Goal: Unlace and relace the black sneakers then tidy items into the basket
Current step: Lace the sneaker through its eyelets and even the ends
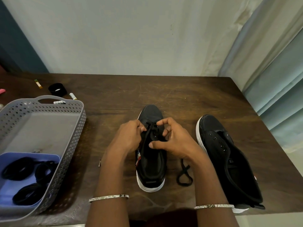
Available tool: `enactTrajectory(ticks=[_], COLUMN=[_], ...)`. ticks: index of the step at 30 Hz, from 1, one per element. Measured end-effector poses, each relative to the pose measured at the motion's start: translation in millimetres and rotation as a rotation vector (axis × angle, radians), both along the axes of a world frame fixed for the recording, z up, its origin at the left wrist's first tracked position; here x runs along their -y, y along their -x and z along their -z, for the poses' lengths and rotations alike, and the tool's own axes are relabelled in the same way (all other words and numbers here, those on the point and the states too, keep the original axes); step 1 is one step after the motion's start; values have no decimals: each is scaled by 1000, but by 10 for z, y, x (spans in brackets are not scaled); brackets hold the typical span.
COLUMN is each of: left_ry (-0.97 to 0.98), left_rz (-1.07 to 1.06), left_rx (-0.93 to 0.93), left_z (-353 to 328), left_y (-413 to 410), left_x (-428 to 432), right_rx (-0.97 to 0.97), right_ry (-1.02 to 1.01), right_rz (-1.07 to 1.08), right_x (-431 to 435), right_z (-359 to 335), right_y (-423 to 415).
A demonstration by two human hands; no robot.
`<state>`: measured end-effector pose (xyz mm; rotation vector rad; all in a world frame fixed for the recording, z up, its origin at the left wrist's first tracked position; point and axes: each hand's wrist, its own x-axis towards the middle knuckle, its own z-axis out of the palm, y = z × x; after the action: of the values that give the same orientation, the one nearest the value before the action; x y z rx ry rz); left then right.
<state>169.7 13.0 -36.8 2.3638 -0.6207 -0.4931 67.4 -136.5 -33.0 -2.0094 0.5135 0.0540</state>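
Dark wooden table (180, 95), pale wall behind: a black sneaker (151, 167) lay lengthwise before the person, toe pointing away, heel nearest. Both hands met at the eyelets near its toe, the left hand (127, 136) and right hand (177, 138) each pinching the black lace (151, 130) from its own side. A second, laceless sneaker (229, 153) sat to the right, the basket (70, 145) well to the left.

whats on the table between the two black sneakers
In the head view, a looped stretch of black lace lies on the wood between the middle sneaker and the right sneaker.
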Motion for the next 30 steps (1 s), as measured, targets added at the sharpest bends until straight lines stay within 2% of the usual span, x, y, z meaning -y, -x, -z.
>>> enactTrajectory(ticks=[2,7,9,13,16,21,24,30], left_ry=[20,208,222,156,98,154,221,399], left_rz=[-2,22,18,-64,-73,-216,-335,-566], left_rx=[-64,-279,-261,-59,-66,-235,-380,-723], left_z=[13,101,112,73,70,56,62,-65], left_y=[-16,-103,-107,-72,-46,17,18,55], left_x=[-1,-167,-188,-113,-67,41,80,59], right_rx=[12,33,41,31,38,135,187,169], right_ry=[-26,-116,-133,-127,-110,-69,62,276], right_rz=[3,21,25,17,-5,17,58,97], right_x=[-15,19,41,31,27,34,11,-145], right_z=[-13,-8,-1,-5,2,48,97,165], right_y=[-12,28,45,39,32,17,-38,-169])
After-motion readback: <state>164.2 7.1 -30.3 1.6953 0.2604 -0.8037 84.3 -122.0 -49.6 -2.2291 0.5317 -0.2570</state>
